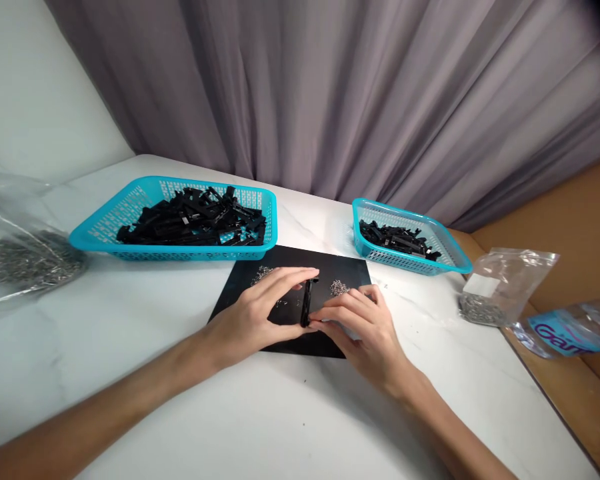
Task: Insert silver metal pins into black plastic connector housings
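Note:
A slim black plastic part (307,303) stands lengthwise between the fingers and thumb of my left hand (257,310), which grips it at its two ends. My right hand (363,323) has its fingertips pinched at the part's near end; whether a small piece is between them is hidden. Both hands are over a black mat (290,345). On the mat, one pile of small metal pieces (263,273) lies behind my left hand, partly covered by it. Another small metal pile (339,287) sits just beyond my right fingers.
A large blue basket (175,251) of black plastic parts stands back left, a smaller blue basket (405,263) of similar parts back right. Clear bags of metal pieces lie at far left (35,260) and right (485,307). A plastic bottle (565,331) rests at the right edge.

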Demonstrator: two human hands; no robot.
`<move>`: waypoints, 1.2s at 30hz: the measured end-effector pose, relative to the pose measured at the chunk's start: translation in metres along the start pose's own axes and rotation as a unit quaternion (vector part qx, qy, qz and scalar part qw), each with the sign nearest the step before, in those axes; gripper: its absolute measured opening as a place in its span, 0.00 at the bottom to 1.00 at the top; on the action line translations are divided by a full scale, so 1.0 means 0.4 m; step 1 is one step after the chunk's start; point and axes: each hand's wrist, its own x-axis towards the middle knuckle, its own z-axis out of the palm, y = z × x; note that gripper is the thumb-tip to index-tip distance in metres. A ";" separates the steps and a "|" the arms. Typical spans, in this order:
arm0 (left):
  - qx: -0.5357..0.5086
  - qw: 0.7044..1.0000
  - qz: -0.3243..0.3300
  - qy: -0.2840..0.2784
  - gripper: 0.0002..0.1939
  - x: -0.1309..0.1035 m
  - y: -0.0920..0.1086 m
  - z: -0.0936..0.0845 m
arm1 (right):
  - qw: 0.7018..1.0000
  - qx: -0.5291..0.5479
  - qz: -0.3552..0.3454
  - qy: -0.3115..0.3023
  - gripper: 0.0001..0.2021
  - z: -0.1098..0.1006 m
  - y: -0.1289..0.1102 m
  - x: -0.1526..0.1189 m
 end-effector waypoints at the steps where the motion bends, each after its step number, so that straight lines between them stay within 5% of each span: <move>1: -0.001 1.000 0.001 -0.001 0.31 -0.001 -0.002 0.001 | 1.000 -0.004 -0.003 -0.005 0.05 -0.004 0.000 0.001; 10: 0.043 0.997 0.057 -0.018 0.37 0.000 -0.002 -0.010 | 0.998 -0.055 0.000 -0.030 0.05 -0.022 -0.024 0.002; 19: 0.091 0.991 0.094 -0.034 0.35 -0.001 -0.008 -0.015 | 0.982 -0.149 -0.080 -0.079 0.09 -0.017 -0.034 -0.019; 24: 0.088 0.992 0.083 -0.046 0.32 -0.001 -0.010 -0.006 | 0.982 -0.111 -0.069 -0.136 0.12 -0.031 -0.016 -0.015; 36: 0.070 0.993 0.068 -0.060 0.31 -0.007 -0.018 0.002 | 0.977 -0.115 -0.095 -0.154 0.16 -0.052 -0.011 -0.003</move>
